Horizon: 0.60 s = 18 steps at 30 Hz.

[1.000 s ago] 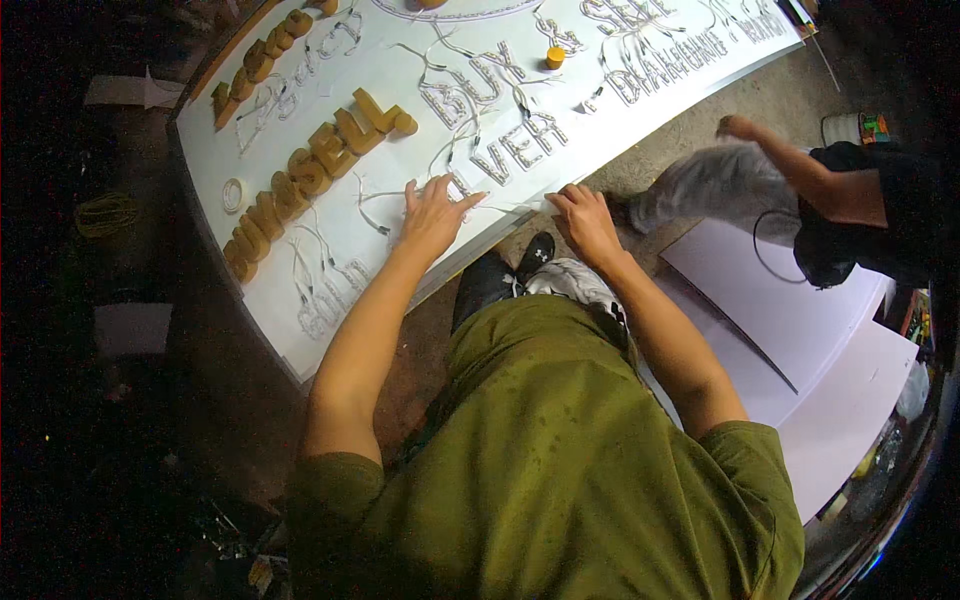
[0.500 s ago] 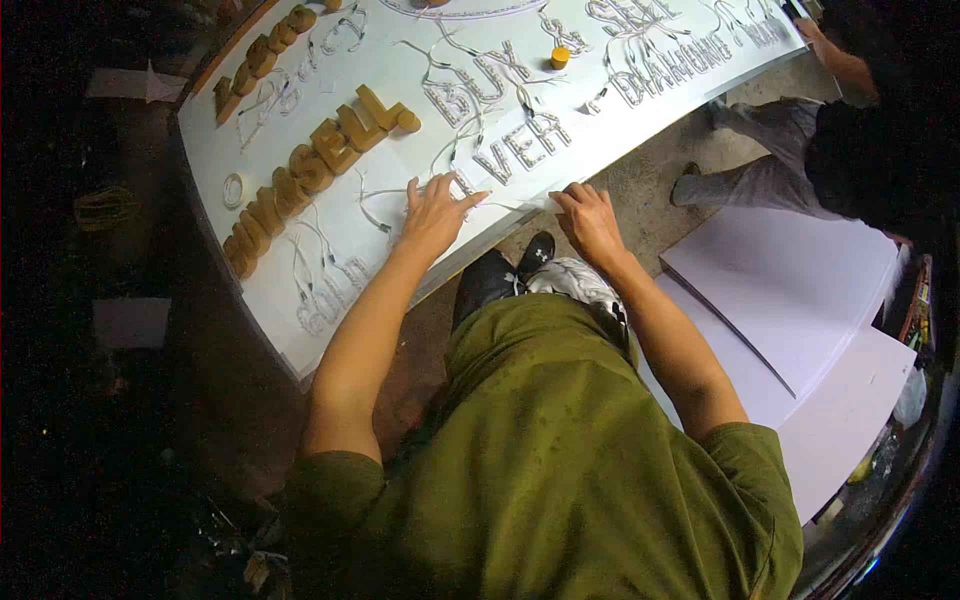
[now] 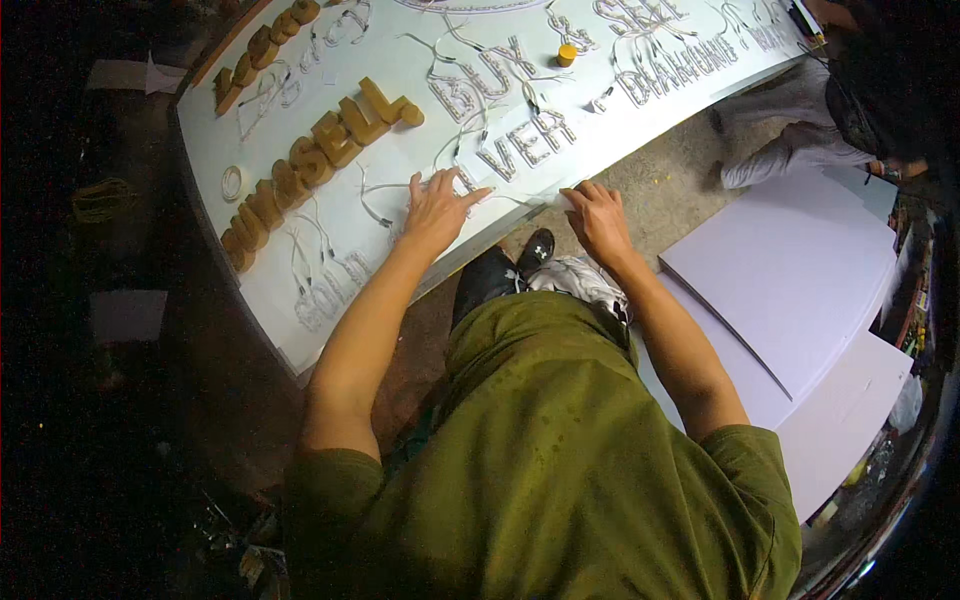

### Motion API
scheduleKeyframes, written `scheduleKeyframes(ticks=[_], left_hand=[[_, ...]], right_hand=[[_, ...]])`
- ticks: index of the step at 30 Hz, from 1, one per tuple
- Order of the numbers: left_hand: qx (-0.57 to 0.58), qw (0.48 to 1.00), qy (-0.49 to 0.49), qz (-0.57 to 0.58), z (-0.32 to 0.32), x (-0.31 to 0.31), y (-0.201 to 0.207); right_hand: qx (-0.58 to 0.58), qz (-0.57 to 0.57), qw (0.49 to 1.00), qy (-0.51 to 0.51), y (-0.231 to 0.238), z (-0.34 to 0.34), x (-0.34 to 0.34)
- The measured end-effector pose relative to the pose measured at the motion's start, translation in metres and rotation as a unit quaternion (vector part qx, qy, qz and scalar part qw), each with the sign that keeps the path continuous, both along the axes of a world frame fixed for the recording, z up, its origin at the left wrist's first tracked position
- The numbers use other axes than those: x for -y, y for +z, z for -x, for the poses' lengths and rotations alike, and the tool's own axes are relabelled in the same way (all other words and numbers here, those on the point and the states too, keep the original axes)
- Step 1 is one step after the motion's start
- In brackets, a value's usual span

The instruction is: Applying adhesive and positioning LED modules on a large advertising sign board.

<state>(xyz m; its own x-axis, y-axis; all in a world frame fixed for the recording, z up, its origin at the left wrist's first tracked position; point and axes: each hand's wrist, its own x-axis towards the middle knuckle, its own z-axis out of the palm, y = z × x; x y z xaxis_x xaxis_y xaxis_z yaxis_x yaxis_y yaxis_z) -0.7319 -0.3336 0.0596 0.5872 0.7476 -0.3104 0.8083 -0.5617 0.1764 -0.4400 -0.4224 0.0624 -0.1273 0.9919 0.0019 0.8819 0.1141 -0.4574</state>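
My left hand (image 3: 434, 214) rests on a large white sign panel (image 3: 385, 245), its fingers spread and the thumb stretched right. Under its fingertips lies part of a clear letter-shaped light, mostly hidden. At the panel's near edge my right hand (image 3: 603, 225) is closed, thumb and forefinger pinched at the end of a thin pale wire or strip (image 3: 528, 201) running toward my left thumb. Whether it is wire or strip cannot be told. Just beyond my hands lies a row of clear letter-shaped lights (image 3: 545, 140), with white leads and dark connectors around them.
Gold block letters (image 3: 315, 160) stand along the left part of the panel, near a tape roll (image 3: 231, 183). A small yellow-topped pot (image 3: 567, 55) stands farther back. White sheets (image 3: 780, 275) are stacked at the right. Another person's legs (image 3: 785, 150) show beyond the panel.
The other person at the far right has shifted, legs and arm moving right and downward in view. My right hand has moved slightly right; my left hand stays nearly still.
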Motion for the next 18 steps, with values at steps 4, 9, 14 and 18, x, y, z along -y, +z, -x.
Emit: scheduleKeyframes(ticks=[4,9,14,18], left_hand=[[0.003,1.0,0.003,0.01,0.0003,-0.0008,-0.0017],[0.01,1.0,-0.001,0.006,0.0009,-0.0011,-0.0032],[0.017,1.0,0.003,0.001,0.0013,-0.0001,-0.0062],[0.033,0.999,0.003,-0.013,0.0018,0.0014,-0.0051]], right_hand=[[0.008,0.003,1.0,-0.002,0.0013,-0.0023,-0.0007],[0.017,0.009,1.0,-0.009,-0.001,-0.0054,-0.0013],[0.027,0.011,0.999,-0.013,0.0008,-0.006,-0.0003],[0.024,0.019,0.999,-0.02,0.0006,-0.0062,-0.0001]])
